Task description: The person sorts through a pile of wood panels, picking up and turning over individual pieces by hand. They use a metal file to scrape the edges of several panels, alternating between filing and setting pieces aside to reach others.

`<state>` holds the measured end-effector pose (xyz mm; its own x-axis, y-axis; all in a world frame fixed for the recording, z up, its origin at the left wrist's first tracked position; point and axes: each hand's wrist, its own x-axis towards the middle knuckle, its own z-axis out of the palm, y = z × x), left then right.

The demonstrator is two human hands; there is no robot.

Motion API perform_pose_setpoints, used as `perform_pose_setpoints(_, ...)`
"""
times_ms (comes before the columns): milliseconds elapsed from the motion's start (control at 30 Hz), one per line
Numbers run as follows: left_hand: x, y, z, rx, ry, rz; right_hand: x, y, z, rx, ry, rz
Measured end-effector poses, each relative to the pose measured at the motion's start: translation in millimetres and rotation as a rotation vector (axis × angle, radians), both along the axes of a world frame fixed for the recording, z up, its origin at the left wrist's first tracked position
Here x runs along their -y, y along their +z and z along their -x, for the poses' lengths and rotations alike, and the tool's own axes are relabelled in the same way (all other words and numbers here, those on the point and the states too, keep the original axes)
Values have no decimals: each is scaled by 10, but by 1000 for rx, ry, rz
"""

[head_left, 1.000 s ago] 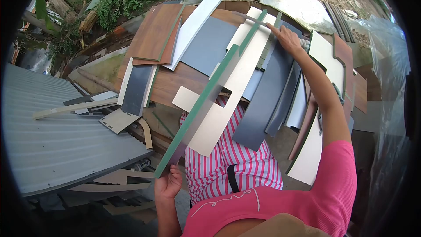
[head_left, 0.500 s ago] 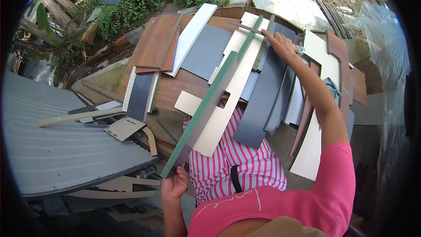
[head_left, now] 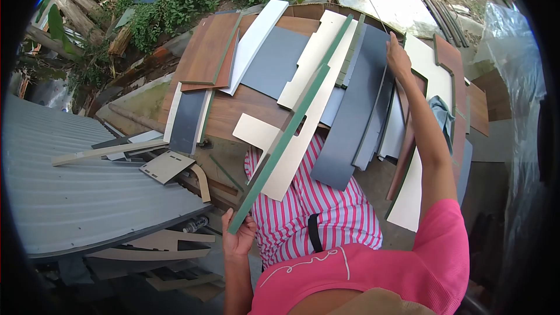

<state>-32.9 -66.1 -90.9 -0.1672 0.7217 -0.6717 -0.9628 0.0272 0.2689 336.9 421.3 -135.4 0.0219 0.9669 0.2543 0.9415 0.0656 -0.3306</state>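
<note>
My left hand (head_left: 238, 234) is closed on the lower end of a long narrow board (head_left: 281, 144) with a green edge. The board slants up and away over my lap, its stepped edge turned up. My right hand (head_left: 398, 58) is closed on a thin, long-bladed knife (head_left: 377, 10), now seen almost edge-on and pointing away, apart from the board. Beneath the green-edged board lies a cream board (head_left: 309, 122) with cut-outs. A dark grey panel (head_left: 350, 122) lies to its right, below my right hand.
Brown wood-grain panels (head_left: 209, 49), a white strip (head_left: 256, 44) and a grey panel (head_left: 274, 64) lie ahead. Cream cut boards (head_left: 431, 70) and a grey cloth (head_left: 440, 115) are at right. Corrugated sheet metal (head_left: 87, 198) spreads at left; clear plastic (head_left: 513, 81) hangs far right.
My right hand has moved right, taking the knife off the board's edge and turning its tip away. The board has rolled and its lower end shifted slightly right with my left hand.
</note>
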Motion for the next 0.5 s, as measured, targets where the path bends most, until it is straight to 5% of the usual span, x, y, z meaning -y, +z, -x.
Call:
perform_pose_setpoints(100,-333,154,-290,-308,-36,99,223,189,43,-89,93,-44)
perform_pose_setpoints(167,-542,173,-420,-743,0,42,434,365,119,-169,159,-96)
perform_pose_setpoints(233,-632,67,-400,-809,-96,60,629,577,191,-348,161,58)
perform_pose_setpoints(433,-798,-80,-321,-1315,-333,121,985,403,106,-213,242,223)
perform_pose_setpoints(500,-820,290,-353,-1965,-301,231,988,106,-13,-200,315,121)
